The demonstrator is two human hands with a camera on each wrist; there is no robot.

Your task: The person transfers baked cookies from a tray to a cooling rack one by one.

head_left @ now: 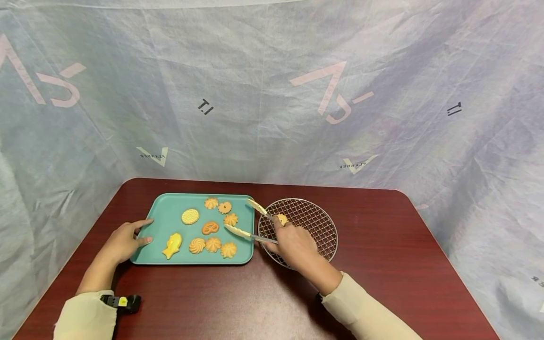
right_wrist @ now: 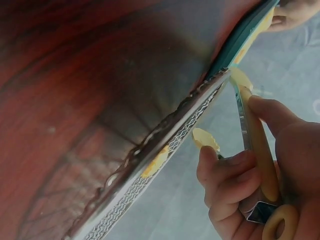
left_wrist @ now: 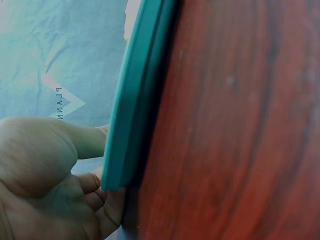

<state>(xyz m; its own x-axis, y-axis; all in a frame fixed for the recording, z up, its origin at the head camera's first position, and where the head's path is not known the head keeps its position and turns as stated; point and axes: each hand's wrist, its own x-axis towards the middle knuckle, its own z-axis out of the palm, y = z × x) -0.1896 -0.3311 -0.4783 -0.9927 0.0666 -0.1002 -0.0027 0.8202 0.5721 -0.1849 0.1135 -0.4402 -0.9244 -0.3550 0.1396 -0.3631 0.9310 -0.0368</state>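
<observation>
My left hand [head_left: 123, 242] grips the left edge of a teal tray [head_left: 157, 212], its thumb over the rim; the left wrist view shows the other fingers curled at the tray's corner. My right hand [head_left: 296, 243] holds tongs [head_left: 240, 232] with cream tips, spread apart over the tray's right side. Their lower tip is close to a flower-shaped cookie [head_left: 231, 219]. Also on the tray are a pretzel cookie [head_left: 210, 228], a yellow fish-shaped cookie [head_left: 172, 245], a round yellow cookie [head_left: 190, 216] and several piped cookies [head_left: 213, 244].
A round wire rack [head_left: 314, 217] stands right of the tray, partly under my right hand. One yellow cookie [head_left: 282, 219] lies on it, partly hidden by the hand. The dark red table [head_left: 374, 264] meets a printed grey curtain [head_left: 263, 118] behind.
</observation>
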